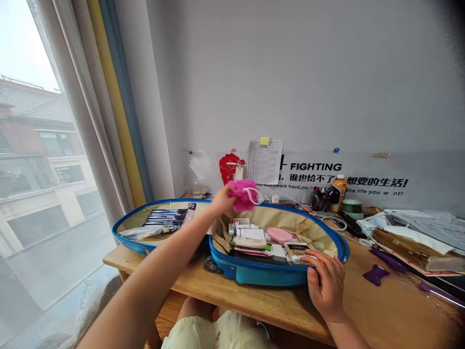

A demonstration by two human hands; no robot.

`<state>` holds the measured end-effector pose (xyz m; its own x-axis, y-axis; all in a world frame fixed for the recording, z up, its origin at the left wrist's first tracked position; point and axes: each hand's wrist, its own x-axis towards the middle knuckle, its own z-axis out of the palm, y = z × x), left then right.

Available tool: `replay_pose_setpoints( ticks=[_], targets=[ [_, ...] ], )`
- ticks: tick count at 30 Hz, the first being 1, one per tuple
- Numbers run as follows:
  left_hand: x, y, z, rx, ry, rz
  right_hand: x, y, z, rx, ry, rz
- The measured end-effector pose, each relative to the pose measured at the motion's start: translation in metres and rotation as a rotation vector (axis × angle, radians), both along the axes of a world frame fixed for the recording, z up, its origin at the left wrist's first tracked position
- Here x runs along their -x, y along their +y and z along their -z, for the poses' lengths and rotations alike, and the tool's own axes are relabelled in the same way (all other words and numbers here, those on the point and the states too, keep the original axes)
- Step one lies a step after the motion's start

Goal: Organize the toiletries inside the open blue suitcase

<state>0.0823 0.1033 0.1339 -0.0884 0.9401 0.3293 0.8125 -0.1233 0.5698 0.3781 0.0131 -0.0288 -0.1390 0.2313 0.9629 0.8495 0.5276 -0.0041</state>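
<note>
My left hand [222, 200] is closed on a bright pink bath puff [242, 196] with a white cord loop, held above the middle of an open blue suitcase [272, 276]. My right hand [327, 282] lies over the front right rim with its fingers stretched and apart, tips near a clear pack of cotton swabs [298, 252]. Beside that pack in the right half are a round pink case [279, 235], several small boxes [251, 235] and a small white box [278, 252]. The left half holds a pack of dark slim sticks [167, 218] and a clear plastic bag [141, 232].
The suitcase stands on a wooden table [279, 301], its wheel [211, 264] at the front edge. Behind it to the right are an orange bottle [337, 191], a green jar [352, 208] and cables. Papers and a brown pouch [403, 245] lie far right. A window is at left.
</note>
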Motion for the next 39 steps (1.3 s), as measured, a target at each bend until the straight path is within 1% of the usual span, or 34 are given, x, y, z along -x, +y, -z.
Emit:
replay_pose_setpoints(
  ticks=[2, 4, 6, 8, 12, 14, 16, 19, 22, 24, 25, 27, 30, 32, 33, 35, 36, 38, 39],
  targets=[
    [-0.049, 0.000, 0.010, 0.047, 0.009, 0.151, -0.001, 0.000, 0.001, 0.004, -0.004, 0.001],
    [-0.085, 0.000, 0.021, 0.083, 0.027, 0.260, 0.000, 0.000, 0.000, -0.010, -0.014, -0.008],
    [-0.110, 0.001, 0.032, 0.110, 0.045, 0.331, 0.001, -0.001, -0.002, -0.023, -0.027, -0.015],
    [-0.124, 0.002, 0.042, 0.131, 0.056, 0.392, 0.002, -0.002, -0.004, -0.033, -0.034, -0.010],
    [-0.131, 0.004, 0.058, 0.174, 0.079, 0.560, 0.001, -0.002, -0.004, -0.021, -0.027, 0.005],
    [-0.130, 0.005, 0.063, 0.197, 0.102, 0.633, 0.000, -0.002, -0.002, -0.009, -0.028, 0.002],
    [-0.129, 0.005, 0.065, 0.204, 0.118, 0.673, 0.000, -0.001, -0.001, -0.005, -0.025, 0.000],
    [-0.127, 0.006, 0.063, 0.168, 0.119, 0.663, -0.001, 0.001, 0.000, -0.010, -0.010, -0.001],
    [-0.117, 0.008, 0.053, 0.105, 0.099, 0.584, -0.001, 0.003, 0.000, -0.024, -0.026, -0.006],
    [-0.098, 0.009, 0.044, 0.058, 0.086, 0.508, -0.002, 0.002, -0.001, -0.028, -0.041, -0.011],
    [-0.083, 0.010, 0.039, 0.038, 0.084, 0.462, -0.002, 0.002, -0.001, -0.027, -0.043, -0.012],
    [-0.044, 0.010, 0.031, 0.021, 0.092, 0.345, -0.002, 0.002, -0.001, -0.019, -0.038, -0.013],
    [0.035, 0.005, 0.025, 0.080, 0.155, 0.113, -0.002, 0.002, 0.000, -0.011, -0.028, -0.010],
    [0.093, -0.006, 0.024, 0.170, 0.226, -0.032, -0.002, 0.002, 0.001, -0.014, -0.020, -0.010],
    [0.121, -0.013, 0.024, 0.230, 0.263, -0.085, -0.001, 0.003, 0.001, -0.019, -0.017, -0.012],
    [0.171, -0.030, 0.026, 0.366, 0.335, -0.153, -0.001, 0.003, 0.001, -0.022, -0.012, -0.015],
    [0.193, -0.039, 0.027, 0.431, 0.370, -0.164, -0.001, 0.003, 0.001, -0.021, -0.010, -0.017],
    [0.227, -0.056, 0.032, 0.527, 0.440, -0.161, -0.001, 0.002, 0.001, -0.014, -0.006, -0.023],
    [0.240, -0.062, 0.035, 0.557, 0.476, -0.154, -0.001, 0.002, 0.000, -0.009, -0.006, -0.025]
  ],
)
